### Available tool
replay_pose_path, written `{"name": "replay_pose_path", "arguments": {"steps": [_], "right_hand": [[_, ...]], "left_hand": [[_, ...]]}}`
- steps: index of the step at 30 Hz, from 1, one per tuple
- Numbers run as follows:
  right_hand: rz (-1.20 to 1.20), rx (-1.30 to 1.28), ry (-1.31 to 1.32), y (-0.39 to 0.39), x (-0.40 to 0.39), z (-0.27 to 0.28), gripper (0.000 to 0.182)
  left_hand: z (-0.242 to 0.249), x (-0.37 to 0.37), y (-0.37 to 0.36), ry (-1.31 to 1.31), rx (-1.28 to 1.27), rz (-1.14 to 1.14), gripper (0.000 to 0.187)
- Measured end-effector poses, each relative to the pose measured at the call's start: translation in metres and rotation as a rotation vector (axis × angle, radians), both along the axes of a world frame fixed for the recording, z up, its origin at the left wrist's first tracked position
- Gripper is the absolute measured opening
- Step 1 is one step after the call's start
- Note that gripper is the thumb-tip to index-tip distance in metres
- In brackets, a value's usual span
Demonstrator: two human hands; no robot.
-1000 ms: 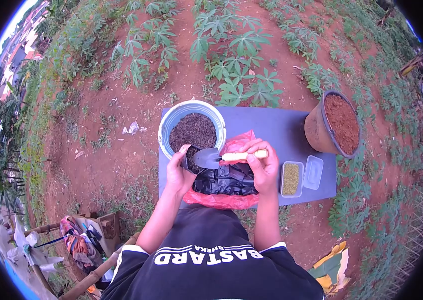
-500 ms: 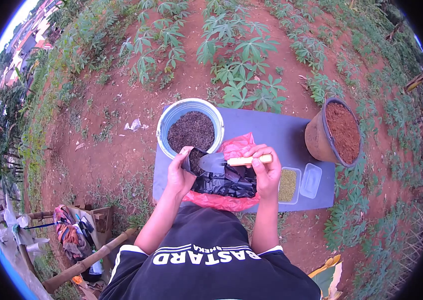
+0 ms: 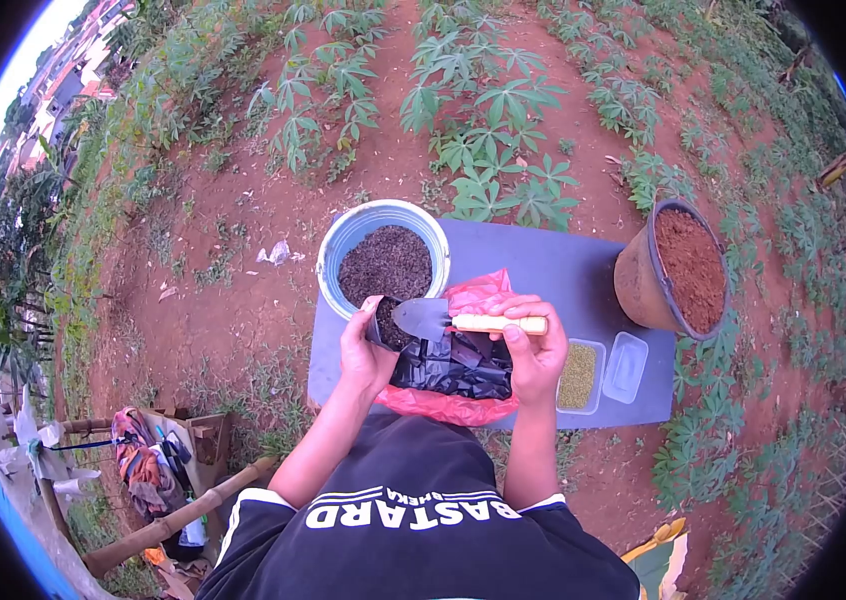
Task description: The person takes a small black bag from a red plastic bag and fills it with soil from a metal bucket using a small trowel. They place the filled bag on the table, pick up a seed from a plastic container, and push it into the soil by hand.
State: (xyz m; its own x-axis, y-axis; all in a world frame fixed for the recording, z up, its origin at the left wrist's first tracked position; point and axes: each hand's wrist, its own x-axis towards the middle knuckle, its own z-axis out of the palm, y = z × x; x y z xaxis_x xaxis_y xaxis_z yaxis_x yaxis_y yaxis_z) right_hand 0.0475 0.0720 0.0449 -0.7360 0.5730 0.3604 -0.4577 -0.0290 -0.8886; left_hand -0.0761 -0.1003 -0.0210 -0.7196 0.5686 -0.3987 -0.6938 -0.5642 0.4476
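Note:
My left hand (image 3: 365, 352) grips a small black planting bag (image 3: 383, 336) with dark soil inside, tilted near the front rim of a white-and-blue bucket (image 3: 327, 262). Dark crumbly soil (image 3: 386, 268) lies in that bucket. Closed around the pale wooden handle of a trowel (image 3: 425, 318) is my right hand (image 3: 533, 340); the trowel's grey blade points left and overlaps the bag's mouth. Beneath both hands, a pink-red plastic bag (image 3: 453, 408) holds a heap of black plastic bags (image 3: 458, 368).
A grey-blue table (image 3: 533, 255) carries everything. On its right stand a pot (image 3: 643, 285) of reddish soil, a clear container (image 3: 580, 375) of greenish granules and a clear lid-like tray (image 3: 626, 367). Leafy plants (image 3: 493, 190) grow beyond. A bamboo pole (image 3: 178, 518) lies at lower left.
The trowel blade has risen slightly out of the bag's mouth and is more level. My left hand still holds the bag near the bucket. The whole view has shifted a little.

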Motion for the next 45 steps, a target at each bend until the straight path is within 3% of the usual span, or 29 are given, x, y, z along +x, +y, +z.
{"name": "replay_pose_path", "arguments": {"steps": [4,7,16,26,32,34,38,40,45], "right_hand": [[0.010,-0.045,0.038,-0.010,-0.002,-0.001,0.017],[-0.005,-0.067,0.040,-0.017,-0.005,-0.006,0.018],[0.005,-0.091,0.070,-0.020,-0.013,-0.013,0.017],[-0.001,0.054,0.038,-0.019,-0.017,-0.018,0.015],[-0.050,0.025,0.074,-0.023,-0.017,-0.020,0.016],[-0.067,0.028,0.094,-0.025,-0.019,-0.020,0.016],[-0.098,0.003,0.115,-0.028,-0.022,-0.020,0.016],[-0.098,0.013,0.108,-0.029,-0.023,-0.023,0.017],[-0.106,0.026,0.118,-0.029,-0.024,-0.021,0.017]], "left_hand": [[0.017,0.003,0.008,0.081,-0.044,0.146,0.024],[0.009,-0.002,0.005,0.130,-0.045,0.108,0.037],[0.005,-0.002,0.009,0.126,-0.049,0.156,0.040],[0.005,-0.006,0.009,0.191,-0.078,0.159,0.039],[0.005,-0.007,0.010,0.192,-0.049,0.167,0.040],[0.016,-0.005,0.010,0.207,-0.012,0.177,0.029],[0.013,-0.005,0.008,0.230,0.008,0.174,0.029],[0.011,-0.006,0.008,0.293,-0.044,0.152,0.044],[0.020,-0.003,0.005,0.404,0.044,0.108,0.051]]}}
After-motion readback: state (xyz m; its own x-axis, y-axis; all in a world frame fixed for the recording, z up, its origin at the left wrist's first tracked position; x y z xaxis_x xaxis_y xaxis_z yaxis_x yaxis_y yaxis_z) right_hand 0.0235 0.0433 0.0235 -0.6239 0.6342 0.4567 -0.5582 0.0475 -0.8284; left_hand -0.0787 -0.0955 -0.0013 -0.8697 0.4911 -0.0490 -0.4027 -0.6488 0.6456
